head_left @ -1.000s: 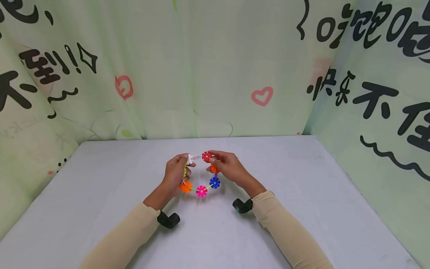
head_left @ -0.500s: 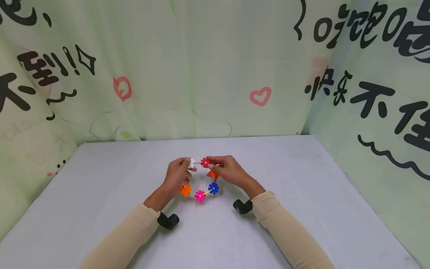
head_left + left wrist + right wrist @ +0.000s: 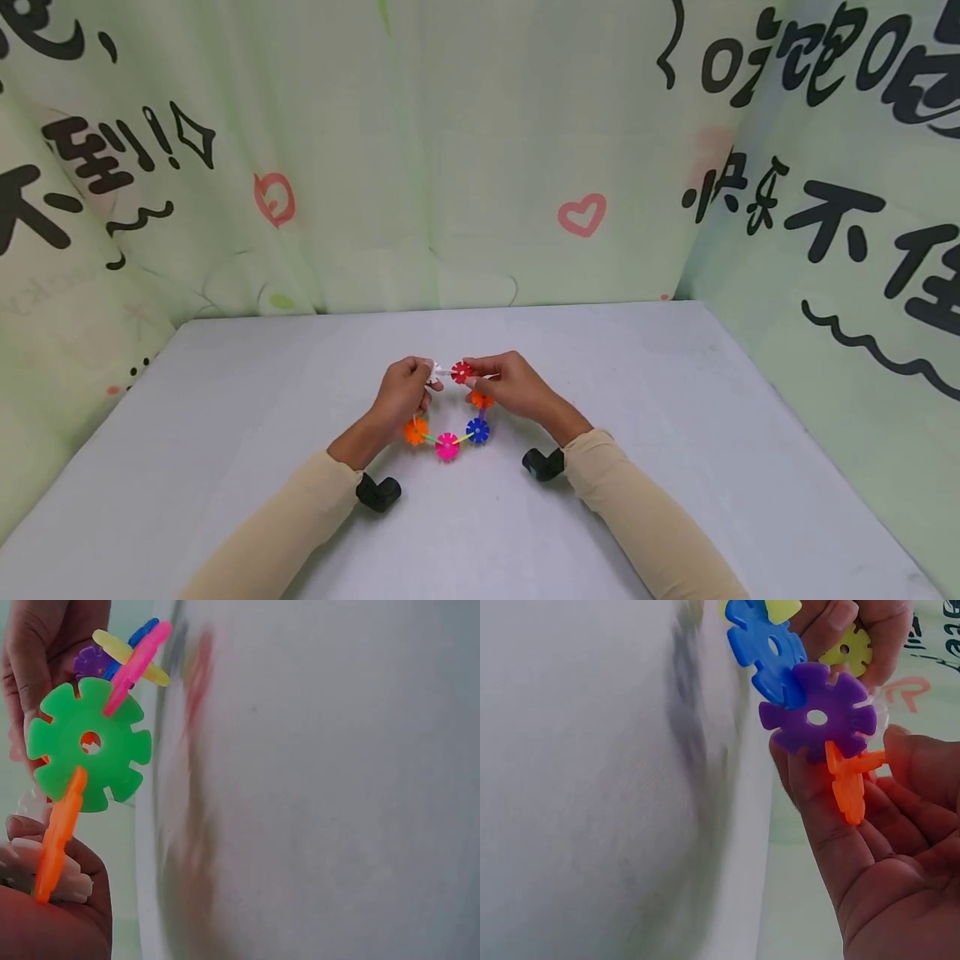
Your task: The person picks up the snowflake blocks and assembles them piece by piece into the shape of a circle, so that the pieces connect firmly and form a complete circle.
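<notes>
A ring of notched plastic snowflake discs hangs between both hands, above the table. At its far side, my left hand pinches a white snowflake disc. My right hand grips a red snowflake disc, close beside the white one, with a pale clear piece between them. An orange disc sits by the right thumb, joined to a purple disc and a blue disc. Pink forms the near side. In the left wrist view, a green disc links to another orange disc.
A white-covered table lies under the hands. Pale green curtains with black lettering and red hearts surround its back and sides. Black wrist cameras are strapped to both forearms.
Both hands have come slightly down in the head view, bringing the ring along. The white and red discs now sit level and a little nearer each other.
</notes>
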Available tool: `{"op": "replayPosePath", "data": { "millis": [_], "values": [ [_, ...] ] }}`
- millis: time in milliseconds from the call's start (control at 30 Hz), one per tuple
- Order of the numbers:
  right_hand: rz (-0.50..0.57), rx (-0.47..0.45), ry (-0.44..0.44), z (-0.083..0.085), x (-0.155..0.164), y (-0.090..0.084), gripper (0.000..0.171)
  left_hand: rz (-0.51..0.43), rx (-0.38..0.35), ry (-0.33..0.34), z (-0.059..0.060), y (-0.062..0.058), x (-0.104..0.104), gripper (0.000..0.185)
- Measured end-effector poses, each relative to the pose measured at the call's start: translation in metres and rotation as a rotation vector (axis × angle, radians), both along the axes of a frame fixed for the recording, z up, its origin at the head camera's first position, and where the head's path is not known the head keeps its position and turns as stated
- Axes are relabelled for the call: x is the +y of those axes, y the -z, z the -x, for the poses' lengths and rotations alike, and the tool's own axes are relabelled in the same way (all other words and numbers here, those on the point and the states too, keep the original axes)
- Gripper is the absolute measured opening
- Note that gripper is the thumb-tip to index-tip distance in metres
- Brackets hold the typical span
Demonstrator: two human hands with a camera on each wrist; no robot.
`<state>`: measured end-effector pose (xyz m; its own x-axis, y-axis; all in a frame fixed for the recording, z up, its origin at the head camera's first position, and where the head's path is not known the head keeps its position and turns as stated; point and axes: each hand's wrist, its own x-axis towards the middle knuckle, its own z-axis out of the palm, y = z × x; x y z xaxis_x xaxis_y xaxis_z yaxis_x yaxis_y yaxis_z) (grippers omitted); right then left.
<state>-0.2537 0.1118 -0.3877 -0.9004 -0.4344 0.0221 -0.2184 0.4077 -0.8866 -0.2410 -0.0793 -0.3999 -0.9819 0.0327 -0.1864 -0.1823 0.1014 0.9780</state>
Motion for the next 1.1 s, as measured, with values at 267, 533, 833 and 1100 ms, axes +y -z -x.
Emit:
{"op": "replayPosePath", "data": {
  "millis": [267,533,833,1100],
  "values": [
    [-0.041,0.019,0.008,0.000,-0.003,0.002,0.036,-0.020,-0.040,0.032,0.001,0.002,-0.001,0.025],
    [-0.053,0.041,0.082,0.002,0.005,0.005,0.032,0.029,-0.063,0.113,0.010,-0.003,0.003,0.028],
    [-0.070,-0.009,0.210,0.015,0.012,0.004,0.030,0.356,0.032,0.078,0.021,-0.008,0.004,0.041],
    [-0.126,-0.033,0.186,0.028,0.014,0.001,0.032,0.410,0.115,0.110,0.025,-0.003,-0.002,0.031]
  ]
}}
